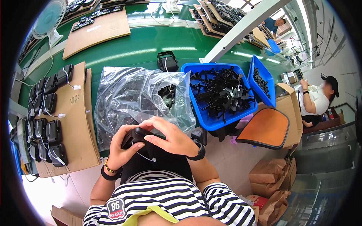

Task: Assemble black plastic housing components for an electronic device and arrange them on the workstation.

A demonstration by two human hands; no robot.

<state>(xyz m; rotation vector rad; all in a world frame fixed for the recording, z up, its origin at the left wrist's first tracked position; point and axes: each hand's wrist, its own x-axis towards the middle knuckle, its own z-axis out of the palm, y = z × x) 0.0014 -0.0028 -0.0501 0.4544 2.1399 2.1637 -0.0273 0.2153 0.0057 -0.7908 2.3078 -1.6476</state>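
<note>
My left hand [121, 146] is wrapped around a black plastic housing [138, 132] in front of my lap. My right hand [168, 136] closes on its other side, with the thumb and fingers pressing on it. A thin white cable with a small white connector [154, 160] hangs below the housing. Just beyond my hands lies a clear plastic bag [126, 88] of dark parts, torn open at its right. Behind the bag stands a similar black housing [167, 61] in a bracket-like frame.
A blue tray [213, 126] of black brackets stands right of the bag, beside a smaller blue tray [268, 101] of small black pieces. At left, cardboard [77, 128] bears several black housings with white cables. An orange-seated stool [266, 128] and a seated person [318, 98] are at right.
</note>
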